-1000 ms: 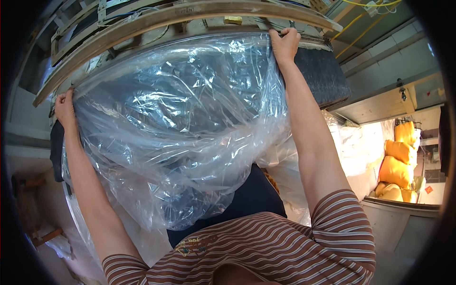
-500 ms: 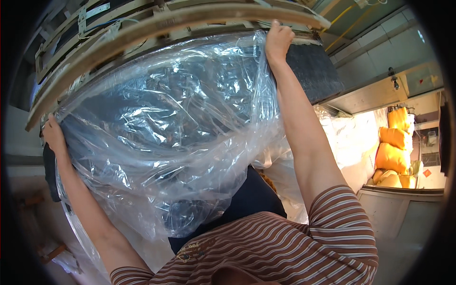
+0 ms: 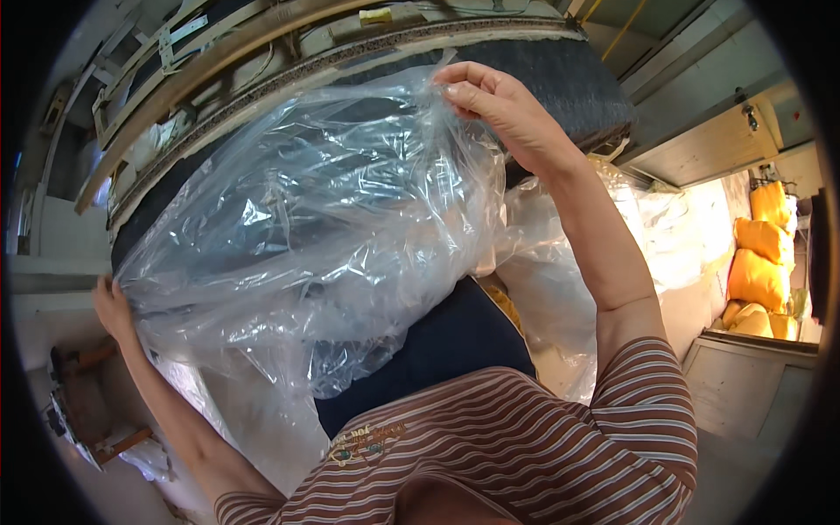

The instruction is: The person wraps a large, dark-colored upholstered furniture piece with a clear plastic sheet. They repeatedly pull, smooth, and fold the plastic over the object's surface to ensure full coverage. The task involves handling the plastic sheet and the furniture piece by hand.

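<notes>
A large clear plastic sheet (image 3: 306,201) stretches between my two hands over a dark flat surface (image 3: 542,87), its loose folds hanging down against my body. My right hand (image 3: 499,105) pinches the sheet's far right corner between thumb and fingers, raised above the dark surface. On the far left, my left hand (image 3: 112,306) is closed on the sheet's left edge, beside the near left corner of the surface; part of its fingers is hard to see.
A long wooden bar (image 3: 201,70) and slatted frame run along the far side. Orange-yellow bundles (image 3: 757,276) are stacked at the right, past more crumpled clear plastic (image 3: 682,227). A wooden stool-like frame (image 3: 105,437) stands on the floor at lower left.
Both hands have come back from the wooden bar toward me, drawing the sheet's far edge along. My right hand has also shifted left, baring more of the dark surface.
</notes>
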`<act>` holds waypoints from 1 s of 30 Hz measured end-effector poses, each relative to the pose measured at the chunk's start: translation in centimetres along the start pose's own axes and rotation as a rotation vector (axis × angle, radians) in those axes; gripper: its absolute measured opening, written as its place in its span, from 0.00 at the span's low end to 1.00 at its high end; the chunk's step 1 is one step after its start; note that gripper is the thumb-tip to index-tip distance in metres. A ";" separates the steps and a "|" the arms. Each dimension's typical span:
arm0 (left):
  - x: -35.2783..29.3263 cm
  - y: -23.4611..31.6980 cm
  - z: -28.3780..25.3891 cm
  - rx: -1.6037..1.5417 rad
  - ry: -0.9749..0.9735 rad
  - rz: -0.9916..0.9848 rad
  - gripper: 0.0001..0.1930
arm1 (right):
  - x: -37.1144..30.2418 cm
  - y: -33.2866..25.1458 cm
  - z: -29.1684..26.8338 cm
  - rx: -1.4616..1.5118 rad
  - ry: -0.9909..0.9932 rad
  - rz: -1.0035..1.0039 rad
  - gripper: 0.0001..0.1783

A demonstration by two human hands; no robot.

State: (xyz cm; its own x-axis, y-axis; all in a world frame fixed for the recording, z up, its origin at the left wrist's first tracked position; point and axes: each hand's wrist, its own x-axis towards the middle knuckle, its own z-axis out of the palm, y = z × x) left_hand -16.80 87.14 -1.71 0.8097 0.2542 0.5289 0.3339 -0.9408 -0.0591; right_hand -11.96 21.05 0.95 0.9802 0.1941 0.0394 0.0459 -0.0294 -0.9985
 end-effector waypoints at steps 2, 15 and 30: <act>0.8 5.5 -1.8 -0.140 0.193 0.281 0.14 | -1.6 -1.2 0.7 -0.024 -0.104 -0.018 0.14; -9.7 44.1 -15.2 -1.387 -0.007 0.716 0.08 | -8.0 -2.7 0.4 -0.089 -0.224 -0.132 0.15; -11.3 40.8 -17.5 -1.575 -0.412 0.609 0.10 | -10.4 -3.1 2.6 -0.145 -0.306 -0.244 0.13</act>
State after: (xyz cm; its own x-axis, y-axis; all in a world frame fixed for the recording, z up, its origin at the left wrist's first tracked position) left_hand -20.74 41.93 4.76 0.7739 -0.3898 0.4991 -0.5885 -0.1515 0.7942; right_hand -22.78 21.64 3.53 0.8357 0.4945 0.2391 0.3176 -0.0797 -0.9449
